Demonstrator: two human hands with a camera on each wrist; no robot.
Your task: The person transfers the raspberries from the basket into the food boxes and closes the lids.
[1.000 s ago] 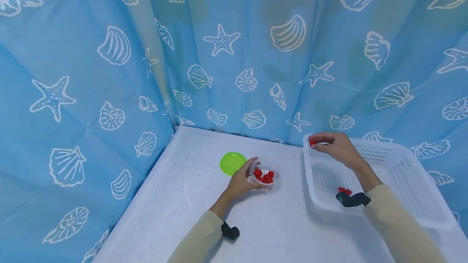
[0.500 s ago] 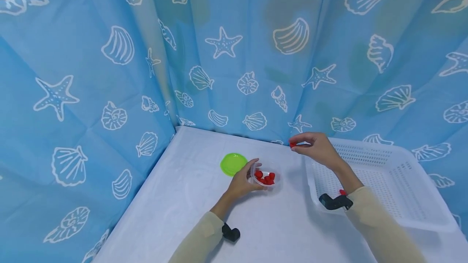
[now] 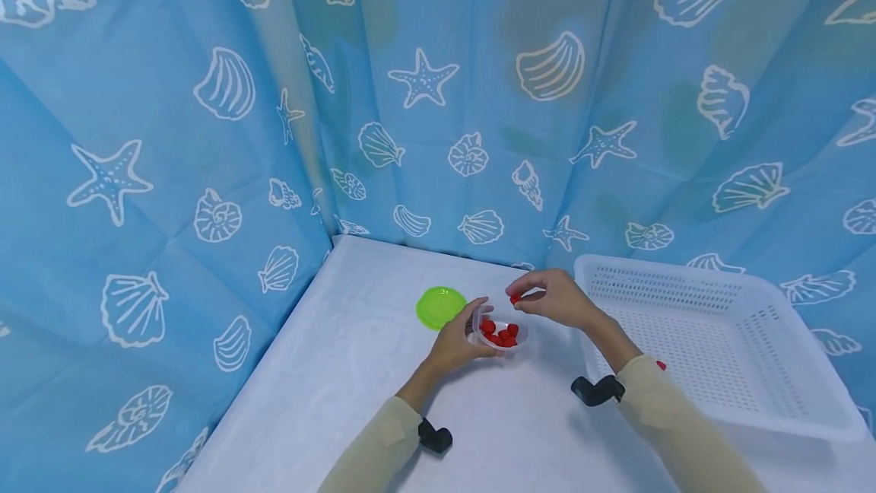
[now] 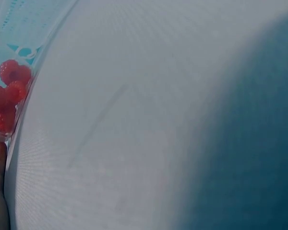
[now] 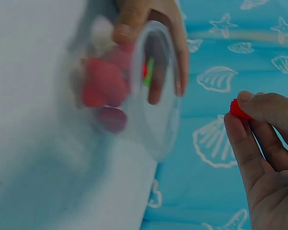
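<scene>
1. The left hand [image 3: 448,345] is gripping a clear cup [image 5: 161,149], with the thumb and the fingers curving around its wall.
2. Inside this cup several red berries [image 3: 503,335] are lying together, and its mouth is tilting toward the right hand [image 3: 560,299].
3. The right hand is pinching one red berry [image 5: 238,110] between thumb and finger; this berry is staying outside the cup, near the rim but not touching it.
4. The two hands are being near each other, yet apart.
5. Whether the cup is resting on the white table [image 3: 369,371], I cannot tell.
6. A green disc [image 3: 440,308] is lying on the table just beyond the left hand.
7. At the right a white basket [image 3: 712,356] is standing, and in it a red piece [image 3: 661,365] is showing beside the right sleeve [image 3: 674,409].
8. Behind, a blue curtain [image 3: 424,21] with white shells and starfish is hanging.
</scene>
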